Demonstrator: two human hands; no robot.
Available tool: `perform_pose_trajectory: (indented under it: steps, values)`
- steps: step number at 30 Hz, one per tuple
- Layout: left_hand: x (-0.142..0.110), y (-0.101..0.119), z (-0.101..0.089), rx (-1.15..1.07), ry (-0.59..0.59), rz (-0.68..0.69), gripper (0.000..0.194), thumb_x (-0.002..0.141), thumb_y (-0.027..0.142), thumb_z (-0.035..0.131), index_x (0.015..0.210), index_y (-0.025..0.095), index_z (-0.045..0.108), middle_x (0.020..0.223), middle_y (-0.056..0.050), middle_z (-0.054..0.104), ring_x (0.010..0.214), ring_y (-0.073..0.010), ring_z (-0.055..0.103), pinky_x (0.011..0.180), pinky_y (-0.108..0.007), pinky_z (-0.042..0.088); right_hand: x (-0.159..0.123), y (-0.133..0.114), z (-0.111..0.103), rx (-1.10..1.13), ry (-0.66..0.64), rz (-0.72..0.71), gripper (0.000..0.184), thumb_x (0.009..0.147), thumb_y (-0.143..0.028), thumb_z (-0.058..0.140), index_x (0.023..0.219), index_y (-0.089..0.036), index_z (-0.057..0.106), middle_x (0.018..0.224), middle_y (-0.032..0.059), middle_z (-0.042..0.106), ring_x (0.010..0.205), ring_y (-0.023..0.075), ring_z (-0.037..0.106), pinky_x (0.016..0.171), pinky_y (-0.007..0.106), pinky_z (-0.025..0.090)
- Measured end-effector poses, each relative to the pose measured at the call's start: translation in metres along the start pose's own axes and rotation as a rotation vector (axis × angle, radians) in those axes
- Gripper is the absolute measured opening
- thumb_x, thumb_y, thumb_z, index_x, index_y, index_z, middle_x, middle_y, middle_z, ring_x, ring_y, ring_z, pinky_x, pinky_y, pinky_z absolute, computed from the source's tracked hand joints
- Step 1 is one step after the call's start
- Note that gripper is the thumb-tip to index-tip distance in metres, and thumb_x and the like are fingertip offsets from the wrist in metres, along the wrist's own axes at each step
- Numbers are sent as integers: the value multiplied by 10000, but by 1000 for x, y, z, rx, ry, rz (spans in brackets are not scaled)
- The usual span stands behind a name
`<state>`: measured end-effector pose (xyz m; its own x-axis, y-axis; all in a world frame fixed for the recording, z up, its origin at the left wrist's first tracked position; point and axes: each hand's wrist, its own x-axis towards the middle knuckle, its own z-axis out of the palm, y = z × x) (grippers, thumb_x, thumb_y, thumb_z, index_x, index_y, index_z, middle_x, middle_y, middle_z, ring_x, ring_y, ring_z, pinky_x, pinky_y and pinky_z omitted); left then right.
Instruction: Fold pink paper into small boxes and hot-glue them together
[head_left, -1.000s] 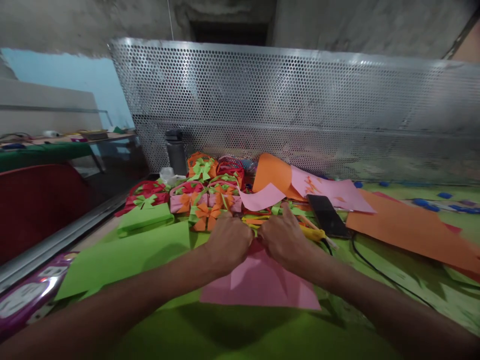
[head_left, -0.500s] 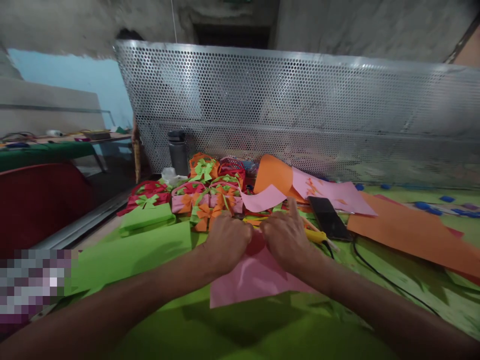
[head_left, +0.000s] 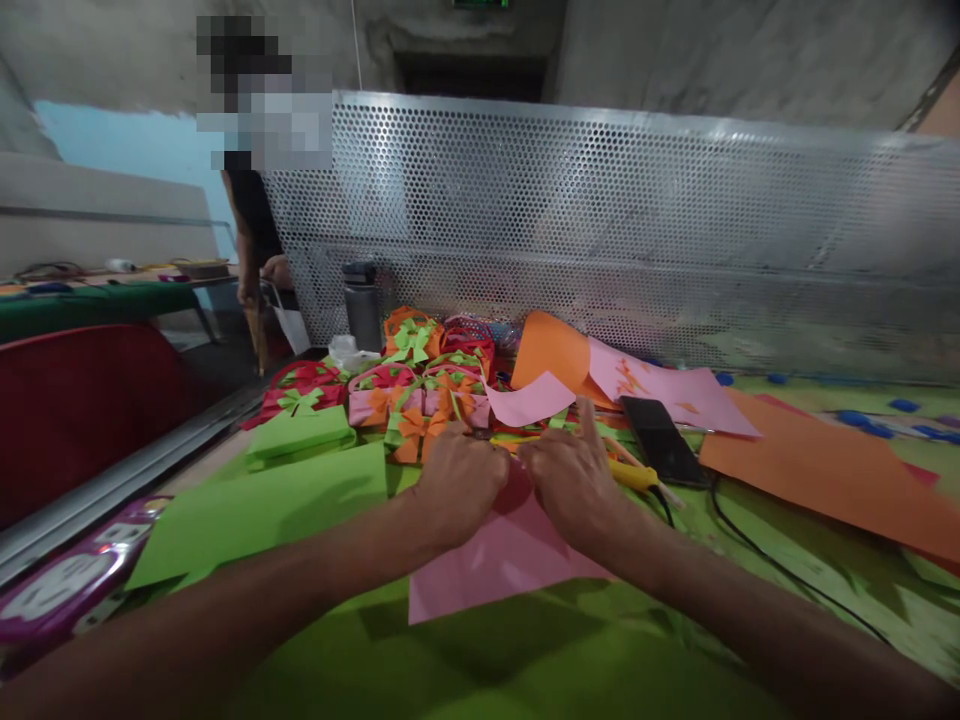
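A pink sheet (head_left: pixel 499 575) lies over the green tabletop, its near edge toward me and its far part between my hands. My left hand (head_left: pixel 463 485) is closed at the sheet's far left side, fingers curled in. Just right of it, my right hand (head_left: pixel 574 475) is closed on the sheet too, with one finger pointing up and away. My knuckles almost meet, and my fingertips are hidden underneath. Behind the right hand lies a yellow-handled tool (head_left: pixel 634 474) with a black cord. Small gift-box-like bags with an orange bow (head_left: pixel 415 432) stand just beyond my left hand.
Green sheets (head_left: pixel 262 515) lie at left, beside a purple case (head_left: pixel 82 575). A phone (head_left: pixel 660 440) and an orange sheet (head_left: pixel 817 465) lie at right. A dark bottle (head_left: pixel 363 308) stands before a perforated metal panel (head_left: pixel 600 190). A person (head_left: pixel 255 215) stands behind at left.
The person at back left has come into fuller view. My view has shifted slightly. My hands keep their hold on the pink sheet, whose near left corner has moved slightly left and toward me.
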<state>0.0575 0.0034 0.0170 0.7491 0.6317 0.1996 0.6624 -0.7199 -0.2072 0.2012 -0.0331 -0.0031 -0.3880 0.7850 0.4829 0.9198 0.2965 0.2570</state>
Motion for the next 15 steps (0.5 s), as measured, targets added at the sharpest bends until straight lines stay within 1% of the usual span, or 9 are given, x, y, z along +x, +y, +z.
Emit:
perform_pose_trajectory:
  steps: [3,8,11,13,15]
  values:
    - [0,-1,-1,16,8,3,196,732,18,475,723,112,648,690,-100,696,655,-247,639,705,-410,441,1,0,-1,-26,24,10,254,719,-36,430,703,-175,642,609,20,589,713,201,528,1008,562,23]
    - [-1,-3,-3,25,15,2,205,728,20,461,708,113,643,692,-116,694,658,-255,643,707,-413,436,3,0,-3,-103,-23,45,267,688,-15,426,661,-170,642,587,33,586,711,212,538,1005,576,23]
    - [-1,-3,-3,7,4,21,154,722,72,493,712,112,641,696,-115,691,661,-259,640,726,-419,426,4,-1,-2,-110,-31,46,264,693,-20,435,685,-171,652,589,31,592,697,206,542,1014,565,30]
    - [-1,-2,-2,-6,-6,25,126,712,99,515,706,106,641,685,-119,687,655,-265,636,728,-423,420,3,-2,-1,-106,-47,50,254,700,-26,447,697,-173,655,593,31,598,719,212,550,1017,561,31]
    - [-1,0,-1,-15,-17,21,129,708,91,514,684,106,640,660,-117,683,639,-258,633,729,-418,416,2,-5,-1,-103,-68,37,238,705,-34,463,700,-176,655,613,37,611,762,225,553,1016,563,30]
